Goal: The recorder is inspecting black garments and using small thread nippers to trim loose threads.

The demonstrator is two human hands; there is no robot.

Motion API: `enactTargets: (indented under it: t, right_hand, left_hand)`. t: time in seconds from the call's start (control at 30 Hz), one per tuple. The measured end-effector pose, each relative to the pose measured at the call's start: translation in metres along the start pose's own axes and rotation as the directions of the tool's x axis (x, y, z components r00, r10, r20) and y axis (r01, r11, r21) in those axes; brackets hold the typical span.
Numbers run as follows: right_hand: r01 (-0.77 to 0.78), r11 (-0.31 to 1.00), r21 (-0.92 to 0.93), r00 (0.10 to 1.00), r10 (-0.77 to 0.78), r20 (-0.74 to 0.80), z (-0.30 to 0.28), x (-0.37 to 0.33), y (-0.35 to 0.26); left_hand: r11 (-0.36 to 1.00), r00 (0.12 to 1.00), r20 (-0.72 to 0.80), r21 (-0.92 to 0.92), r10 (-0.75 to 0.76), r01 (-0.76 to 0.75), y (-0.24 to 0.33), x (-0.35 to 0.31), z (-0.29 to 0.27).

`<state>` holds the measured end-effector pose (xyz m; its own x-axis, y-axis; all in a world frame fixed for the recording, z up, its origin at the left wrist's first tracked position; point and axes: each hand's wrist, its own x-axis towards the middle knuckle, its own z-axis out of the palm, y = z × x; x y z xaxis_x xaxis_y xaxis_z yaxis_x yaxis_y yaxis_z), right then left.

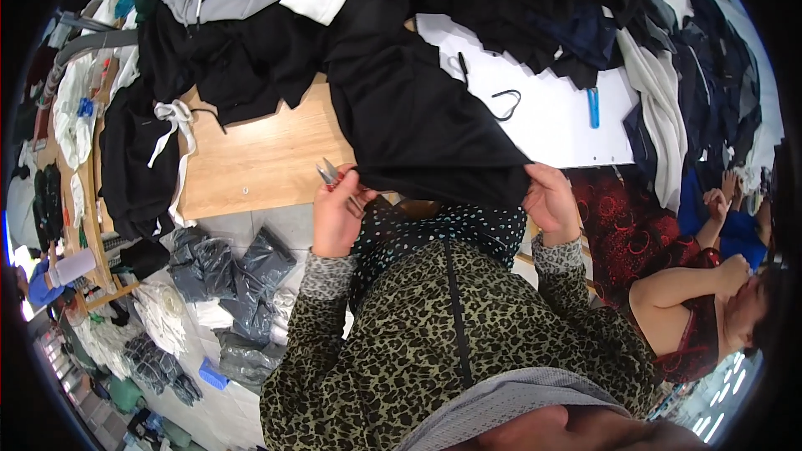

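Note:
A black garment (409,108) hangs over the near edge of the table, its lower edge stretched between my two hands. My left hand (336,221) is closed on the left end of that edge and also keeps a small pair of thread snips (329,174) in it, blades pointing up and away. Red shows on the snips' handle, mostly covered by my fingers. At the right end, my right hand (551,207) pinches the cloth between thumb and fingers. The garment's far part merges with other black clothes behind it.
Black clothes (225,54) pile along the far side of the wooden table (242,150). A blue tool (593,108) and a dark cord (507,105) lie on the white surface (535,138). Plastic-wrapped bundles (259,271) sit on the floor, left. Another person (668,309) is close on my right.

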<state>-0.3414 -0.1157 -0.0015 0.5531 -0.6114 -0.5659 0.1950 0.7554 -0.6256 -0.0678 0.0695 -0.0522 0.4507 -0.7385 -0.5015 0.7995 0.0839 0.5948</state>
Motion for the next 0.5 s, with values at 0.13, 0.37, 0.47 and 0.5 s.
enactTargets:
  t: [0.13, 0.37, 0.47, 0.5]
  right_hand:
    - [-0.187, 0.902, 0.389, 0.979, 0.137, 0.153, 0.011, 0.007, -0.001]
    - [0.068, 0.869, 0.491, 0.969, -0.175, 0.175, 0.042, 0.024, 0.007]
    - [0.103, 0.869, 0.484, 0.956, -0.221, 0.194, 0.044, 0.030, 0.011]
    - [0.130, 0.869, 0.478, 0.961, -0.229, 0.153, 0.045, 0.030, 0.012]
  left_hand:
    - [0.956, 0.985, 0.110, -0.249, -0.133, 0.156, 0.005, 0.010, 0.005]
    - [0.991, 0.998, 0.011, -0.117, -0.069, 0.070, -0.019, 0.019, -0.005]
    - [0.998, 0.997, -0.068, -0.044, -0.040, 0.037, -0.024, 0.019, -0.005]
    - [0.998, 0.997, -0.064, -0.045, -0.040, 0.037, -0.025, 0.019, -0.005]
